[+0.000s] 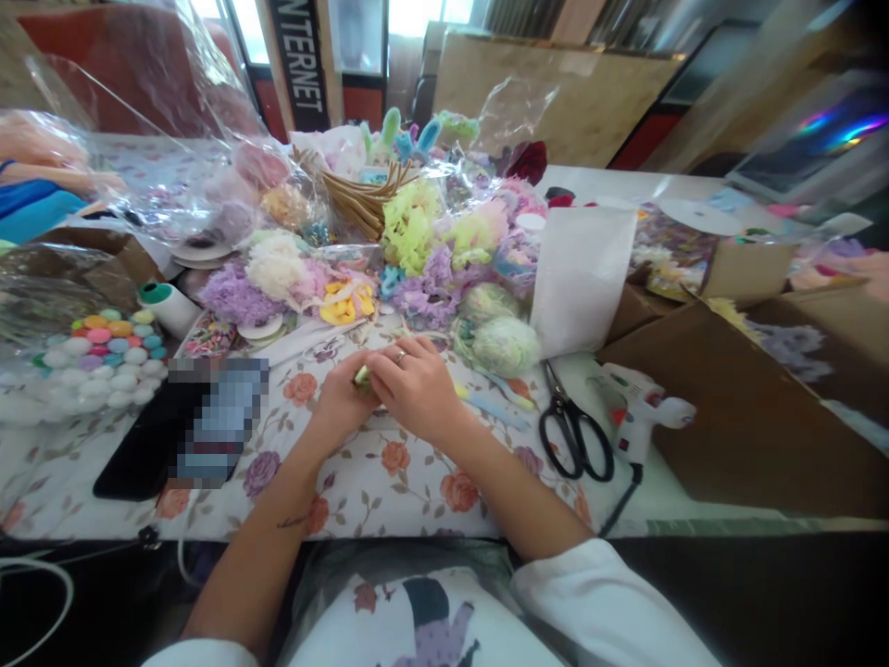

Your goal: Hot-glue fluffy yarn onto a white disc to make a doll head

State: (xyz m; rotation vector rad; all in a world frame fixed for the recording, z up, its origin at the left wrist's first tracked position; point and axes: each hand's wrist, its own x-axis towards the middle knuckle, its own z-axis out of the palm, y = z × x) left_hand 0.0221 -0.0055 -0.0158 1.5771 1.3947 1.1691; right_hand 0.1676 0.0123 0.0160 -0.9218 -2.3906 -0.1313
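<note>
Above the flowered tablecloth [395, 459], my two hands are together in front of me. My left hand [340, 398] is closed round a small pale green piece [361, 374], whose end peeks out near the thumb. Curled over the left fingers, my right hand [420, 387] is closed at the same piece; what lies under its fingertips is hidden. Pale yellow and light blue strips [493, 406] lie just right of the right hand. Behind the hands sit pale green yarn balls [504, 343] and a purple fluffy bundle [431, 287].
Black-handled scissors [573, 435] and a white glue gun [633, 412] lie at right, beside an open cardboard box [757, 408]. At left are a black phone [143, 445], a second phone with its screen blurred, and a bag of pompoms [104, 361]. Craft supplies crowd the back.
</note>
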